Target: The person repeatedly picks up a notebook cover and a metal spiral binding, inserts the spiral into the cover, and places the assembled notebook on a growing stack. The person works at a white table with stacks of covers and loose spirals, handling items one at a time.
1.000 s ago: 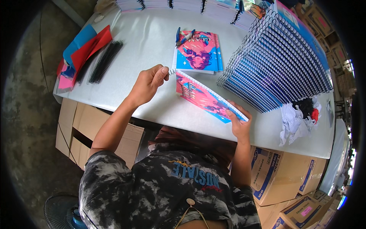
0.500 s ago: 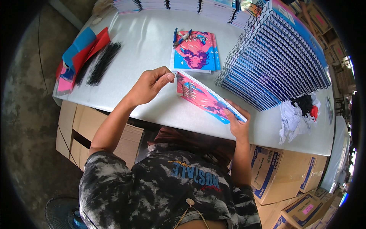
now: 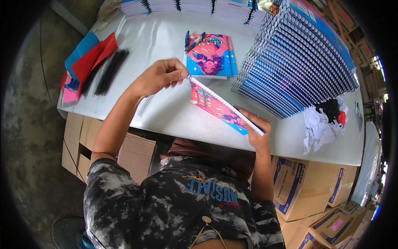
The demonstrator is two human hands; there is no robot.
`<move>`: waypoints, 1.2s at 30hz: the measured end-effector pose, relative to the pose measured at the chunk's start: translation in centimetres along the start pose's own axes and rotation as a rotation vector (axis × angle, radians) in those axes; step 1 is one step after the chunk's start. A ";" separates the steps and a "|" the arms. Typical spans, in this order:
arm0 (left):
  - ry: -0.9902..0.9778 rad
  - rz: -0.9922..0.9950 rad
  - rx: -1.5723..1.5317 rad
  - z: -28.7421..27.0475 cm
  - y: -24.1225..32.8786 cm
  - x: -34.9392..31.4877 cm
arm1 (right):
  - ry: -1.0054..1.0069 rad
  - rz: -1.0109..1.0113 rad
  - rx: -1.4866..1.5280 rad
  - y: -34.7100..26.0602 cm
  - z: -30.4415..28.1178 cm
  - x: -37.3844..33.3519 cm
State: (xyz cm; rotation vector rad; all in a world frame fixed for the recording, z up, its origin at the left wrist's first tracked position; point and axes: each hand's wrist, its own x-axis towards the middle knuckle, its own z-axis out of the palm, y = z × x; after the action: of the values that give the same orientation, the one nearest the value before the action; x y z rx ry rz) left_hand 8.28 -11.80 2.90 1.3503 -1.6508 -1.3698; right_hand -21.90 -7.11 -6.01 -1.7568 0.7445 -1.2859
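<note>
My right hand [image 3: 257, 126] grips the lower right end of a pink and blue notebook [image 3: 217, 108], held tilted above the table with its white, hole-edged spine side up. At the notebook's upper left corner is my left hand [image 3: 168, 74], thumb and forefinger pinched together; what they hold there, if anything, is too small to make out. A pale spiral coil [image 3: 146, 106] shows faintly beside my left forearm. Beyond the held notebook lie similar notebooks [image 3: 211, 62] with blue-handled pliers [image 3: 194, 41] on top.
A tall stack of spiral-bound notebooks [image 3: 294, 66] stands at the right, beside crumpled cloth [image 3: 317, 128]. Black coils [image 3: 110, 72] and red and blue sheets [image 3: 89, 56] lie at the left. More notebooks [image 3: 195, 12] line the back. Cardboard boxes [image 3: 309, 186] sit below the table [image 3: 166, 29].
My left hand has risen slightly and its lower fingers have loosened. The notebook has turned so more of its spine edge shows. The pale coil by my forearm has come into sight.
</note>
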 end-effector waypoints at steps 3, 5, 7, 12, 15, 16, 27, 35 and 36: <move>0.131 0.417 0.376 0.6 1.7 -0.4 | 0.030 0.124 0.024 0.0 -0.2 -0.5; 0.174 0.625 0.680 0.3 1.1 -0.2 | 0.042 0.185 0.056 -0.2 0.0 -0.7; -0.013 0.436 0.883 -0.1 2.2 -0.5 | 0.044 0.182 0.075 -0.3 0.4 -0.8; 0.332 0.737 1.217 1.7 2.9 -0.5 | 0.030 0.043 -0.112 -0.8 1.7 -0.5; -0.125 0.357 1.258 0.9 2.8 -1.1 | 0.014 -0.046 -0.177 -0.2 1.6 -0.9; -0.014 0.474 1.290 1.1 2.9 -1.0 | 0.026 -0.074 -0.179 -0.1 1.7 -1.0; 0.574 1.236 1.248 3.6 -7.9 -0.4 | 0.078 -0.217 -0.264 -1.0 3.9 -1.4; 0.651 1.302 1.053 4.1 -8.5 -0.8 | 0.028 -0.310 -0.284 -1.2 4.4 -1.4; 0.884 1.281 0.888 2.2 -6.3 0.6 | 0.000 -0.299 -0.254 -1.5 4.7 -1.8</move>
State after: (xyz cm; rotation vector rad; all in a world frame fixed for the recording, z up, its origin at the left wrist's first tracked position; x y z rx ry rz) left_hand 8.18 -11.31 -3.79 0.6840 -1.8158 0.6744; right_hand -17.95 -3.56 -6.23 -2.1353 0.6874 -1.4365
